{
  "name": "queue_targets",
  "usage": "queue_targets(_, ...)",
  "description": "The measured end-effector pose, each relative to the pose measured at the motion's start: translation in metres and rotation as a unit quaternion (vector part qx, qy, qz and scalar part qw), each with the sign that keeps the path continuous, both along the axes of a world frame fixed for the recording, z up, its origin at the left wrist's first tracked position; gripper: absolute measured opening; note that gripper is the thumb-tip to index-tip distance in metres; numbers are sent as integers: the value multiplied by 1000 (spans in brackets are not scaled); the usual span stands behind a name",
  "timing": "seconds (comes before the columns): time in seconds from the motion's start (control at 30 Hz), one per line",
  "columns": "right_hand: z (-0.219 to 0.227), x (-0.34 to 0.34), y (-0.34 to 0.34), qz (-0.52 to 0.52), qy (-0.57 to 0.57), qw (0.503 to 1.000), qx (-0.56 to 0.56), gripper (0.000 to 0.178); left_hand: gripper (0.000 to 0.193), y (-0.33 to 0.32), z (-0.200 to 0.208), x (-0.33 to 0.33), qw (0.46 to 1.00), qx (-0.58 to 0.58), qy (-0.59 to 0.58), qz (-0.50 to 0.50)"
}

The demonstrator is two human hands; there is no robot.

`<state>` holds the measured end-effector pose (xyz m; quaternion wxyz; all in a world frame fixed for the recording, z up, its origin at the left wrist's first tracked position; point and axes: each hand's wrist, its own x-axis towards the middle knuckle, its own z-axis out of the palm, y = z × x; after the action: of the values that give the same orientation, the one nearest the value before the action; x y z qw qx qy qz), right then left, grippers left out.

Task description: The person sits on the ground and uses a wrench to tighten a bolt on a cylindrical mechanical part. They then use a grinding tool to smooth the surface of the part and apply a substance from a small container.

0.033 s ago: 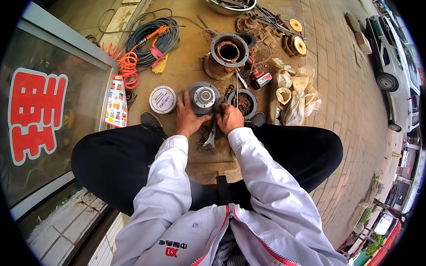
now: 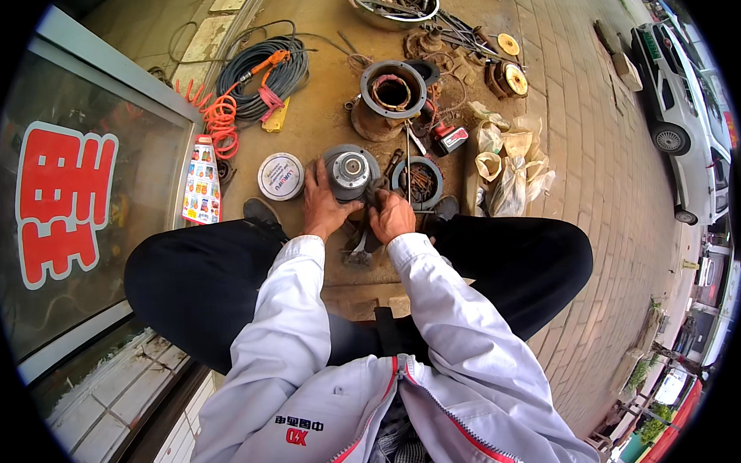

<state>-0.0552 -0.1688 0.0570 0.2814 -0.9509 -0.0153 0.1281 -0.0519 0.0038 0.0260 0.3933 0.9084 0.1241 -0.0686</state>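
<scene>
A grey round metal motor part (image 2: 352,171) with a shiny hub stands upright between my feet. My left hand (image 2: 324,207) grips its near left side, thumb and fingers round the edge. At its near right edge, my right hand (image 2: 393,216) is closed on a dark rag-like piece (image 2: 375,189), mostly hidden by the fingers. Below the motor part, a flat metal tool (image 2: 358,253) with a flared end lies on the floor. A round white lid or tin (image 2: 281,177) sits just left of my left hand. Right of my right hand is a dark ring-shaped dish (image 2: 419,183) holding rusty bolts.
Beyond stands a rusty motor housing (image 2: 388,100), beside a red cordless tool (image 2: 449,137). Plastic bags (image 2: 515,161) lie to the right. A coiled dark hose (image 2: 263,72) and an orange coil (image 2: 220,122) are near the glass door (image 2: 67,201). At the back is a basin (image 2: 396,18) of metal parts.
My right hand has shifted slightly toward me and to the left along the motor part's edge. My left hand keeps its hold.
</scene>
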Motion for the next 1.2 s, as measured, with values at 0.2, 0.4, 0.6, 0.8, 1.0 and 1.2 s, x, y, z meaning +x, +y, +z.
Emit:
queue_targets(0.2,-1,-16,8,-30,-17,999,15,35,129,15,27,16,995,69,30,-65)
queue_targets(0.4,-7,-18,6,-46,-27,998,30,33,123,40,26,51,967,50,17,-250)
queue_targets(0.6,2,-10,7,-43,2,999,24,39,108,34,-2,41,975,57,-57,-210)
queue_targets(0.8,-1,26,0,-35,-38,998,27,44,101,2,-37,12,993,55,-106,-12)
queue_targets(1.0,-6,76,-6,103,-41,993,-24,43,100,-20,-40,7,988,86,-113,67)
queue_targets(1.2,-6,17,5,-14,0,1000,20,47,104,-17,-51,6,985,120,-107,59)
